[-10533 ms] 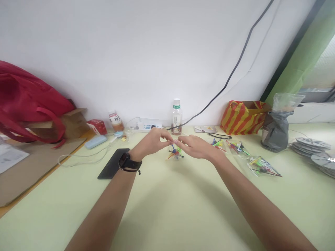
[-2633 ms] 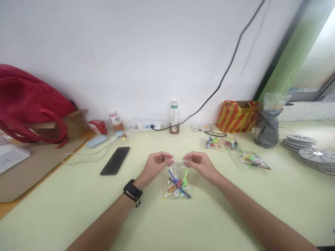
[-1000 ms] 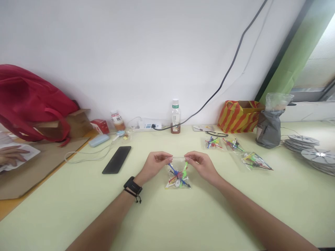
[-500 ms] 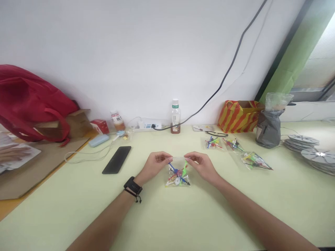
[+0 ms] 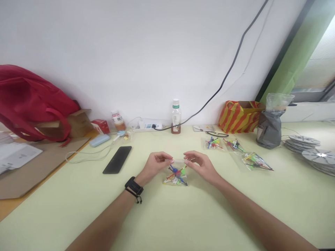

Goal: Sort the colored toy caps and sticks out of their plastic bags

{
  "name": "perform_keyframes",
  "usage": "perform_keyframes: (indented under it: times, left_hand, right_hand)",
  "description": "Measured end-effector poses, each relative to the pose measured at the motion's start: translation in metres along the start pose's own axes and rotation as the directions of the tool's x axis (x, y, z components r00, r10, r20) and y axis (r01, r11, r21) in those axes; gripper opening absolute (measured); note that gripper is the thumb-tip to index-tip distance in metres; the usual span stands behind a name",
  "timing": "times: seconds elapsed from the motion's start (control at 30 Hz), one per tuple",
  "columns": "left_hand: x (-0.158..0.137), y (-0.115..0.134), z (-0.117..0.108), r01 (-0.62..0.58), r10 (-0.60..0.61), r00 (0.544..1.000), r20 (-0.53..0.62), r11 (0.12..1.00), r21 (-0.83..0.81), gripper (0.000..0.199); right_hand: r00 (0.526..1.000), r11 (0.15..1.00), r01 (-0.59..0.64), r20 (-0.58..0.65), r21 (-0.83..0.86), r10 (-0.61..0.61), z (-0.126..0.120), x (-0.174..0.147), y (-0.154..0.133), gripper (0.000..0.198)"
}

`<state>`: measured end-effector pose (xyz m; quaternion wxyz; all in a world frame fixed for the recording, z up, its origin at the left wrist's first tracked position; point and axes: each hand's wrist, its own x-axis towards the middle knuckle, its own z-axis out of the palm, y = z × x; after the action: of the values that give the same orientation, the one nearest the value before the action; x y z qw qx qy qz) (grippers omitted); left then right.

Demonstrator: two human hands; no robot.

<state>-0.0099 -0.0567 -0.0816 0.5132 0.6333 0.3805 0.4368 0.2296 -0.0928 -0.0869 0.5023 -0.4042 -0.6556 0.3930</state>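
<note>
A small clear plastic bag [image 5: 176,177] of colourful plastic pieces, blue, red, green, white and yellow, is in front of me above the pale green table [image 5: 167,216]. My left hand [image 5: 157,163] pinches its top edge near the left corner between thumb and fingers. On the other side, my right hand [image 5: 199,164] has its thumb at the bag's top right corner. Its fingers are parted from the thumb, with a gap between them. A black watch and a cord bracelet circle my left wrist.
To the right lie several similar bags [image 5: 258,161], a striped bag [image 5: 239,116], a grey bag [image 5: 269,129] and stacked discs [image 5: 319,158]. A black phone [image 5: 117,159] lies left. Behind stand a bottle [image 5: 176,116] and a power strip [image 5: 149,124]. A red backpack [image 5: 31,101] is at far left.
My right fingers have lifted away from the thumb at the bag's corner. The bag has shifted slightly left. Another person's hand at far left has gone out of view.
</note>
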Motion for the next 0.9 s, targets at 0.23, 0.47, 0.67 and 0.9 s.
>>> perform_keyframes:
  times: [0.23, 0.47, 0.67, 0.9]
  left_hand:
    - [-0.005, 0.008, 0.009, -0.025, 0.022, 0.992, 0.122, 0.999, 0.026, 0.029]
    - [-0.008, 0.007, 0.011, -0.091, 0.065, 0.98, 0.187, 0.987, 0.132, 0.026]
    - [-0.009, 0.013, 0.006, -0.083, 0.033, 0.974, 0.225, 0.972, 0.219, 0.033]
    - [-0.005, 0.008, -0.002, -0.017, 0.001, 0.992, 0.13, 0.993, 0.121, 0.027]
  right_hand:
    - [0.991, 0.997, -0.031, 0.129, -0.069, 0.04, 0.003, -0.001, -0.01, 0.029]
    - [0.989, 0.994, 0.027, 0.148, -0.105, -0.012, 0.003, -0.002, -0.012, 0.024]
    - [0.982, 0.972, 0.13, 0.159, -0.197, -0.099, -0.007, 0.0, -0.011, 0.027]
    - [0.969, 0.957, 0.116, 0.241, -0.264, -0.051, -0.022, 0.004, -0.013, 0.035]
